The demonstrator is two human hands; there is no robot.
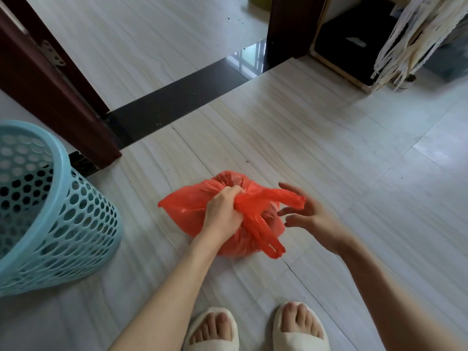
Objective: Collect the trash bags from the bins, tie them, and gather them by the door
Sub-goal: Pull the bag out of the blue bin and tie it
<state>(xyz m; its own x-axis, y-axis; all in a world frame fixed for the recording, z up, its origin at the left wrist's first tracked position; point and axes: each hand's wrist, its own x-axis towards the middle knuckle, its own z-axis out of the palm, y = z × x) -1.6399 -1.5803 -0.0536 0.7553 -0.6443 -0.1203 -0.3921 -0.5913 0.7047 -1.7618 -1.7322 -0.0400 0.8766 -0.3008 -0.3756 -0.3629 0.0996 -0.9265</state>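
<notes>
— So, where does the grip sit?

— The left hand [222, 211] is clenched around the gathered neck of the red trash bag [187, 211], knuckles up, with the twisted plastic bunched inside the fist. The right hand [307, 215] holds nothing: its fingers are spread and loose, just beside the bag's right handle loop, whose tip lies at or near the fingers; contact cannot be told.

— And how does the bag lie?

— It rests on the pale tiled floor [354, 160], in front of the person's feet. Its body is squat and lumpy, with a flattened corner pointing left. The two handle loops run out from the fist, one toward the right hand, the other down toward the white slippers [300, 333].

— What stands around it?

— A light blue perforated bin [63, 224] stands to the left, well apart from the bag. Behind that is a dark brown door frame [50, 97], and a black threshold strip [177, 97] crosses the floor beyond the bag. At the far right stands a wooden-edged cabinet [336, 64] with pale strips of cloth [405, 44] hanging beside it. Bare tile lies between bag and doorway.
</notes>
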